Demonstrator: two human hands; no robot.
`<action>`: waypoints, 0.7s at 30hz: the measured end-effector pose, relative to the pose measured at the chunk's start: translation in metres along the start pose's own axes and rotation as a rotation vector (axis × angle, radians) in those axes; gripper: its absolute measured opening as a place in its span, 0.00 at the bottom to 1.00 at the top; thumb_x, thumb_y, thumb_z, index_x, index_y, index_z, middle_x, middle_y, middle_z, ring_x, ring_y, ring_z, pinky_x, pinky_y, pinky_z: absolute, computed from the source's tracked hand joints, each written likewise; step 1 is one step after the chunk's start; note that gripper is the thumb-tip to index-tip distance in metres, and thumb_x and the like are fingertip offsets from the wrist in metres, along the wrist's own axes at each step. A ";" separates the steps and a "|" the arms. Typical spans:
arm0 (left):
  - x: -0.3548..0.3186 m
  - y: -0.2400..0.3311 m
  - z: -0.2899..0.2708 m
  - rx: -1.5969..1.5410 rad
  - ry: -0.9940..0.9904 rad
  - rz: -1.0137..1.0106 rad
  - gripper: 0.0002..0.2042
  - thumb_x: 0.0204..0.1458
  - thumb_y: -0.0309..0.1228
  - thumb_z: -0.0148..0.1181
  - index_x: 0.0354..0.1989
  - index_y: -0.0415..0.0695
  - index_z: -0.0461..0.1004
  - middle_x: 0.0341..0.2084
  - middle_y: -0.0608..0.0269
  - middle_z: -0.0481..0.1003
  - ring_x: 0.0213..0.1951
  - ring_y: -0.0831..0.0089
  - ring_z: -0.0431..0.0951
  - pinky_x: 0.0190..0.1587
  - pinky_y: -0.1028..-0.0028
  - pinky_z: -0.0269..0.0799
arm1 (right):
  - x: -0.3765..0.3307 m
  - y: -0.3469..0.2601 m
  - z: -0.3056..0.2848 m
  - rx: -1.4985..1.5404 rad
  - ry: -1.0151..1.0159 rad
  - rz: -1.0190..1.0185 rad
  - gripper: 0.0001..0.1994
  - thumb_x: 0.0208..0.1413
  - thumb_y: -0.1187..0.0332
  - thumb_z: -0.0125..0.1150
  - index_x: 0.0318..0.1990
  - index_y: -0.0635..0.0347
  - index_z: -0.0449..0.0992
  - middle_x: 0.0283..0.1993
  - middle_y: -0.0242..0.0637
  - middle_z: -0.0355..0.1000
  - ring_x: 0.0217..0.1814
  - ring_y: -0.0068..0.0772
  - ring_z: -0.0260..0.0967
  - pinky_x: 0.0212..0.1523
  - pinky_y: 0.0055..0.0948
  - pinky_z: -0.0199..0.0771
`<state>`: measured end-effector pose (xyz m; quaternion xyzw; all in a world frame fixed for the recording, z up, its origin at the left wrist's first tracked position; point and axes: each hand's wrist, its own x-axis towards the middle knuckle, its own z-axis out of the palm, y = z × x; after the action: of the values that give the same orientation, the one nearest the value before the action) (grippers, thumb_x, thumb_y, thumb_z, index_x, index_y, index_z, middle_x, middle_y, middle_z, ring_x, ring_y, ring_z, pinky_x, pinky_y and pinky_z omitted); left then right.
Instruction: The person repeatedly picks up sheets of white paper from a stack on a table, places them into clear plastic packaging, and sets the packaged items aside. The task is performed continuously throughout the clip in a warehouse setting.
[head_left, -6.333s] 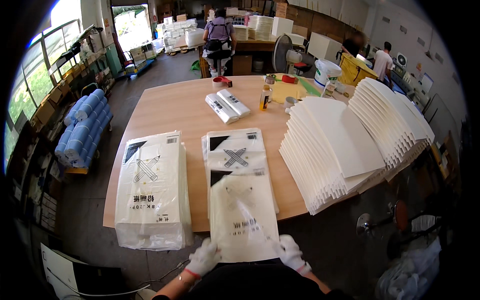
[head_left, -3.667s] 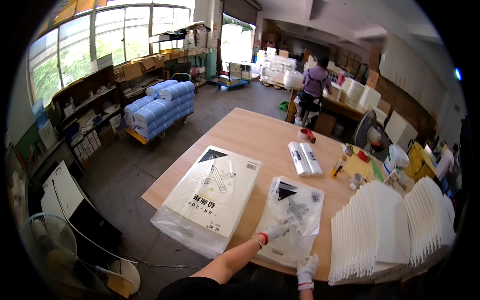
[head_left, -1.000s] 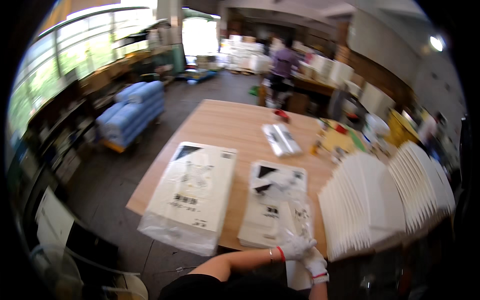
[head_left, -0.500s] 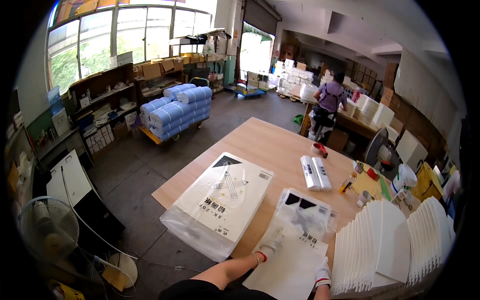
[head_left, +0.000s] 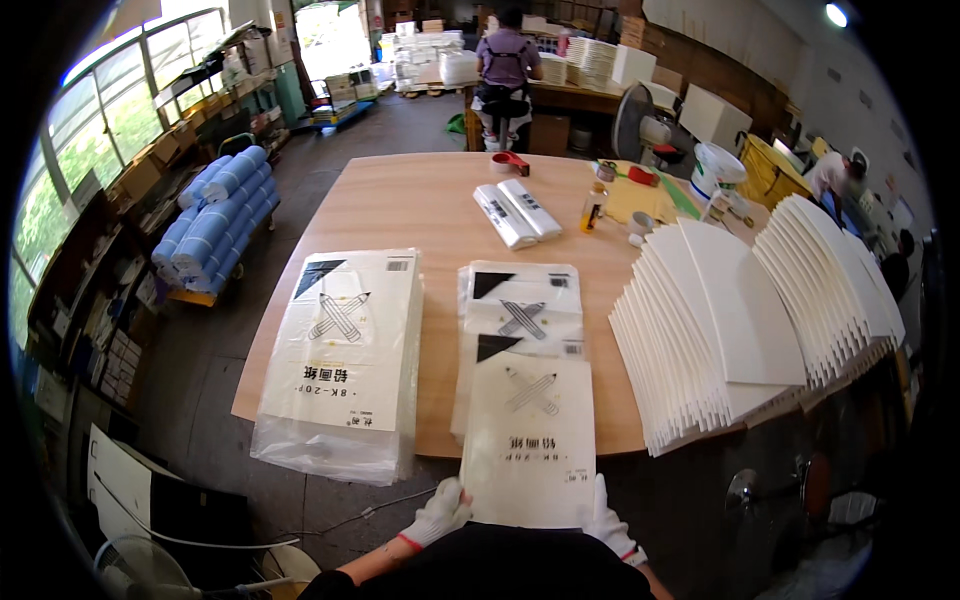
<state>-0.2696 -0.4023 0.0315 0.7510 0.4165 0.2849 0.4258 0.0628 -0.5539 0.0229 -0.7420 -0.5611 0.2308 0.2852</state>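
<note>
A cream paper packet [head_left: 530, 430] with crossed pencils printed on it lies in front of me, its near end past the table edge against my dark clothing. My left hand [head_left: 437, 512], in a white glove, has its fingers curled on the packet's near left corner. On the near right side, my gloved right hand [head_left: 608, 522] holds the edge, a finger stretched along it. Beneath and beyond lies a stack of similar packets in clear plastic [head_left: 524, 284], partly covered. To the left sits a thicker stack in clear plastic sleeves [head_left: 340, 370], untouched.
Fanned stacks of white sheets [head_left: 740, 310] stand at right. Farther back on the wooden table [head_left: 400, 200] are white rolls [head_left: 518, 212], a bottle [head_left: 593, 207] and a red tape dispenser [head_left: 510, 162]. A co-worker [head_left: 505, 70] is at a far table; blue bundles [head_left: 215, 210] sit on a cart.
My view has swung to the right. The top packet has slid toward me, off the stack's far part. My left hand has gone from the sheet's surface to its near left corner.
</note>
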 end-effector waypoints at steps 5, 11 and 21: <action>-0.001 -0.024 -0.001 0.004 -0.138 0.116 0.04 0.56 0.22 0.58 0.35 0.41 0.69 0.32 0.52 0.74 0.36 0.60 0.79 0.38 0.64 0.74 | -0.019 -0.046 -0.007 0.024 -0.099 0.120 0.33 0.62 0.63 0.53 0.72 0.61 0.51 0.40 0.59 0.78 0.38 0.61 0.78 0.37 0.57 0.75; 0.007 -0.029 -0.006 0.037 -0.050 -0.097 0.03 0.53 0.20 0.56 0.32 0.41 0.70 0.27 0.55 0.75 0.31 0.63 0.80 0.35 0.67 0.76 | 0.021 -0.042 -0.016 -0.112 -0.050 0.114 0.27 0.64 0.58 0.54 0.67 0.59 0.65 0.44 0.58 0.79 0.43 0.62 0.78 0.44 0.56 0.77; 0.060 0.079 -0.044 -0.043 0.060 0.378 0.07 0.41 0.15 0.51 0.29 0.41 0.70 0.27 0.56 0.70 0.29 0.59 0.72 0.32 0.66 0.70 | 0.037 -0.002 0.031 1.301 0.000 0.560 0.23 0.66 0.58 0.57 0.62 0.64 0.70 0.59 0.44 0.74 0.55 0.33 0.76 0.56 0.40 0.76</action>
<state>-0.2446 -0.3557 0.1260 0.7979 0.2741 0.3909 0.3679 0.0503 -0.5124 0.0006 -0.5375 -0.0974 0.5837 0.6008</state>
